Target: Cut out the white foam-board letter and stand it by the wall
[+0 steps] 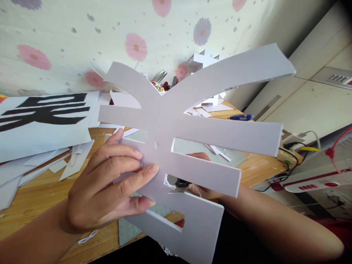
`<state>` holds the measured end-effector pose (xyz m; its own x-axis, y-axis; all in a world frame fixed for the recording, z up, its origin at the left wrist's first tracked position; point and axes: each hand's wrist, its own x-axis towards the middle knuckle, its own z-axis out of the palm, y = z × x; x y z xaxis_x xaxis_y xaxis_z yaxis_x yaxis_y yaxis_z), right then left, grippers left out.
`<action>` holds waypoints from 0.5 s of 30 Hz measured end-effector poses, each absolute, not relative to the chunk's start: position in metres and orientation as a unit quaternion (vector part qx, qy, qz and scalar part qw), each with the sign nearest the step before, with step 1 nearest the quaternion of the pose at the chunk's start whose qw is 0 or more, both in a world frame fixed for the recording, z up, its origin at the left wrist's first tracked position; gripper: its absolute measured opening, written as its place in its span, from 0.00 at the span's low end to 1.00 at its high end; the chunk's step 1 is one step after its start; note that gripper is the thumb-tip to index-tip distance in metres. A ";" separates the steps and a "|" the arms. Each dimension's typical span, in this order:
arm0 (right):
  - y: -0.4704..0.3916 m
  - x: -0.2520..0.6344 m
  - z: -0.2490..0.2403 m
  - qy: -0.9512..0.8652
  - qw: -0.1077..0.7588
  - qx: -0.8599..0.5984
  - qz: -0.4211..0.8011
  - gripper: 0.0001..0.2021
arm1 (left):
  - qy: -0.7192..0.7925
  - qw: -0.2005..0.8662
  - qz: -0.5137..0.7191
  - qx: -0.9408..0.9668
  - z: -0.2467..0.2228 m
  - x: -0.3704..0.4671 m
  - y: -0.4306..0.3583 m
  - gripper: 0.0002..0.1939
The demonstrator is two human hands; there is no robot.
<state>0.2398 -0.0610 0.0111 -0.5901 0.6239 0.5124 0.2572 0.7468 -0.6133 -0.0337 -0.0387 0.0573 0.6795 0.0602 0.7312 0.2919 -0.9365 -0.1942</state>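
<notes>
A large white foam-board cut-out (162,121), shaped like a character with several arms, is held up in front of the camera. My left hand (110,183) grips its left side, with fingertips and thumb pressed on the near face. Behind the board, my right hand (202,189) is mostly hidden. Its fingers are closed on a dark-handled knife (181,187), whose blade shows at the small lower opening of the cut-out. The edge of that opening looks rough.
A paper with black characters (55,110) and white scraps (77,157) lie on the wooden table (99,234) at left. A green cutting mat (128,233) is beneath. A blue glue gun (241,117), cables and a red-white device (316,183) stand at right.
</notes>
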 end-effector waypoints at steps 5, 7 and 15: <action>-0.063 0.245 0.011 -0.842 0.370 -0.291 0.265 0.12 | -0.112 0.156 -0.409 -0.892 0.055 -0.033 -0.040 0.15; -0.065 0.244 0.009 -0.829 0.381 -0.299 0.280 0.11 | -0.105 0.158 -0.397 -0.898 0.056 -0.035 -0.039 0.17; -0.068 0.235 0.004 -0.836 0.372 -0.315 0.252 0.13 | -0.126 0.124 -0.382 -0.907 0.056 -0.037 -0.043 0.15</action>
